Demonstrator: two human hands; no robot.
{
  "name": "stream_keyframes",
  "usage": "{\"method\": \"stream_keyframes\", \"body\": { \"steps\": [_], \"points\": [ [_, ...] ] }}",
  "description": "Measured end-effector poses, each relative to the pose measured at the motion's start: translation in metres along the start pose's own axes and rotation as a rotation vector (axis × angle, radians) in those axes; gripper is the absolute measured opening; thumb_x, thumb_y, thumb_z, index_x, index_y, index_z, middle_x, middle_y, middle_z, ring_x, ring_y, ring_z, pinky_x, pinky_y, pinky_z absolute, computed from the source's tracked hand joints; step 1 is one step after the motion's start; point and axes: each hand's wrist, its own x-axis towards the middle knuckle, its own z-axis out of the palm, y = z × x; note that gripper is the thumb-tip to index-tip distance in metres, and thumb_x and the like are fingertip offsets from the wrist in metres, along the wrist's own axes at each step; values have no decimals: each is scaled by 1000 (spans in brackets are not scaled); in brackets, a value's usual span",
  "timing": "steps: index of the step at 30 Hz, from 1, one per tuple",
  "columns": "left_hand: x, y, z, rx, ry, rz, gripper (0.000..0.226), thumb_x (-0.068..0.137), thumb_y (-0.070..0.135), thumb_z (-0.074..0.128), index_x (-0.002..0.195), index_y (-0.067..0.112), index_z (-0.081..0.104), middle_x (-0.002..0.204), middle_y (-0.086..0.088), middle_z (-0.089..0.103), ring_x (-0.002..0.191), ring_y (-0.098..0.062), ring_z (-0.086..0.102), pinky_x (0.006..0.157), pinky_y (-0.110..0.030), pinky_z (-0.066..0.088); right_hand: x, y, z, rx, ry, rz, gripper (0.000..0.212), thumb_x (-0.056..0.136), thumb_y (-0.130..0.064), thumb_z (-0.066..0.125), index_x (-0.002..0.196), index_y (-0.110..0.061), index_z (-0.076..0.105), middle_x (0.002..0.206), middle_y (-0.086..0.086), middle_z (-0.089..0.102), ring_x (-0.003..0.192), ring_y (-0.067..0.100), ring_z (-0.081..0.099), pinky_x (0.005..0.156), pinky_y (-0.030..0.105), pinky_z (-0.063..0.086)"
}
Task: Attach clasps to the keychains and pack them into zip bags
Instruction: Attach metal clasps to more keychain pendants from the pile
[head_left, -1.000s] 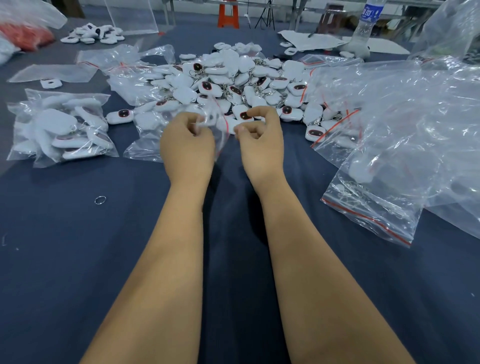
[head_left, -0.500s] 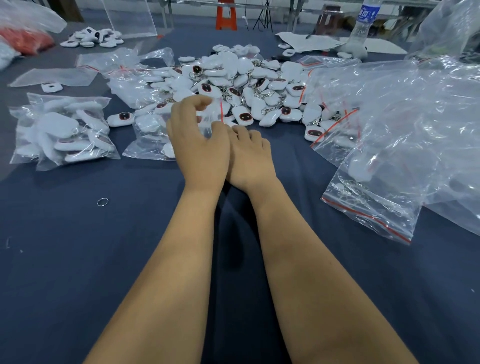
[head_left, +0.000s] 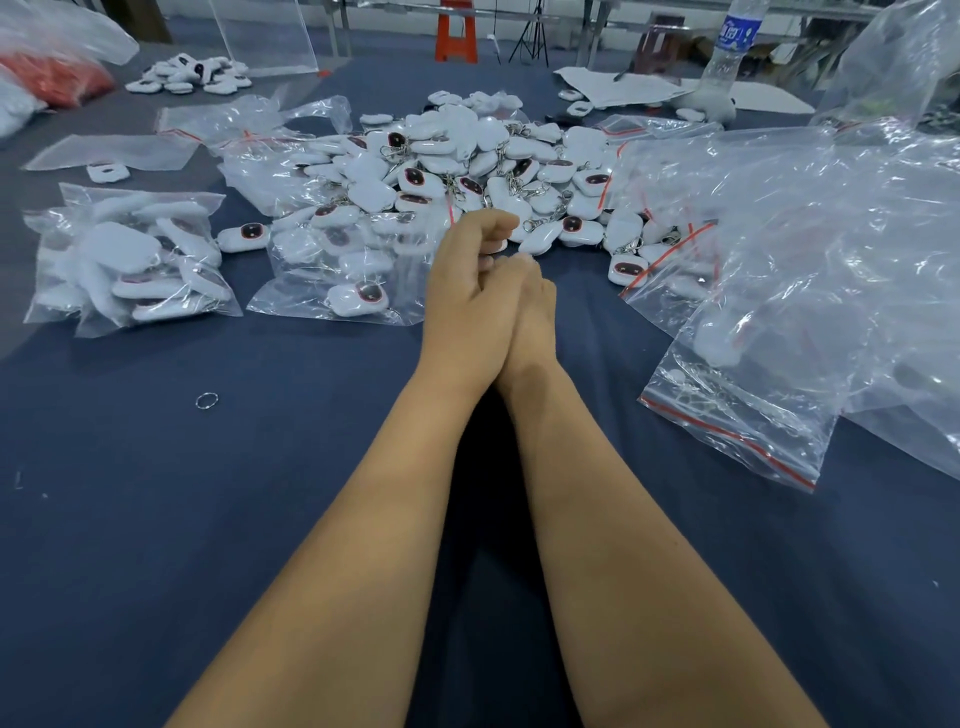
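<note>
My left hand (head_left: 465, 296) and my right hand (head_left: 537, 312) lie pressed side by side on the blue cloth, just in front of a big pile of white keychains (head_left: 467, 156) with metal clasps. The left hand's fingers are curled near the pile's front edge, and I see nothing in them. It covers much of the right hand, whose visible fingers look straight. A clear zip bag (head_left: 337, 283) holding a few keychains lies flat just left of the hands. A fuller bag of keychains (head_left: 130, 260) sits farther left.
Several empty red-striped zip bags (head_left: 753, 426) are heaped on the right. A loose metal ring (head_left: 207, 400) lies on the cloth at the left. A water bottle (head_left: 730, 47), papers, a small keychain pile (head_left: 187, 78) and a red bundle (head_left: 57, 78) are at the back.
A second ago both hands held a zip bag up in front of the pile. They let it go, dropped to the cloth and came together, the left hand sliding over the right.
</note>
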Motion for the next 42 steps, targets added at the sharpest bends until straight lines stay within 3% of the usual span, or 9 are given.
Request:
{"method": "stream_keyframes", "body": {
  "steps": [4, 10, 15, 20, 26, 31, 33, 36, 42],
  "points": [
    [4, -2, -3, -133, 108, -17, 19, 87, 14, 50, 102, 18, 59, 107, 4, 62, 94, -7, 56, 86, -21, 44, 7, -1, -10, -56, -79, 178, 21, 97, -17, 37, 101, -14, 58, 108, 8, 61, 103, 30, 51, 75, 33, 30],
    [13, -14, -14, -131, 339, -76, 31, 88, -1, 41, 97, 23, 58, 107, 3, 64, 97, -8, 59, 95, -32, 49, 8, 0, -18, 583, 89, 535, 25, 97, -11, 36, 87, -11, 58, 96, 6, 63, 90, 24, 56, 87, 47, 47],
    [21, -18, -23, -78, 431, -177, 49, 79, -14, 27, 97, 20, 58, 103, 6, 61, 100, -4, 57, 98, -24, 48, 6, 1, -22, 502, -191, 417, 44, 86, -15, 49, 128, -24, 58, 118, -7, 61, 120, 19, 48, 99, 28, 32],
    [20, -13, -26, -39, 518, -145, 43, 81, -10, 33, 87, 22, 61, 97, 10, 62, 89, 9, 56, 69, -2, 39, 9, 1, -20, 246, -314, 315, 27, 81, -39, 59, 102, -30, 72, 112, -5, 64, 117, 23, 44, 86, 31, 28],
    [9, -4, -13, -40, 398, 34, 39, 82, -9, 40, 76, 20, 64, 77, 10, 63, 65, 1, 51, 65, -11, 40, 5, 4, -20, 614, -89, 452, 16, 83, -22, 71, 95, -20, 61, 89, -4, 68, 89, 17, 65, 86, 39, 53],
    [1, 2, 8, -196, 126, -14, 33, 86, -2, 43, 92, 21, 66, 105, 10, 66, 101, 6, 59, 81, -6, 42, 9, 9, -24, 934, 79, 611, 17, 84, -14, 71, 101, -11, 67, 93, 7, 74, 88, 23, 71, 81, 43, 59],
    [3, -1, 12, -247, 118, -96, 27, 95, 5, 42, 105, 20, 63, 107, 9, 62, 90, 16, 57, 73, -1, 41, 10, 12, -26, 1027, 132, 646, 16, 85, -12, 71, 97, -13, 62, 91, 9, 73, 81, 21, 71, 72, 37, 59],
    [13, -10, 8, -402, 200, -310, 23, 102, 13, 40, 117, 14, 57, 94, 7, 60, 67, 10, 58, 58, -6, 45, 12, 12, -26, 1171, 119, 651, 17, 88, -8, 68, 100, -12, 57, 87, 9, 69, 66, 16, 62, 56, 25, 49],
    [25, -15, -8, -581, 118, -450, 26, 94, -4, 42, 100, 7, 64, 69, -2, 62, 52, -8, 55, 47, -18, 42, 12, 10, -20, 1159, -58, 516, 30, 89, 5, 56, 118, -1, 61, 86, 5, 72, 72, 11, 63, 59, 19, 48]
  ]
}}
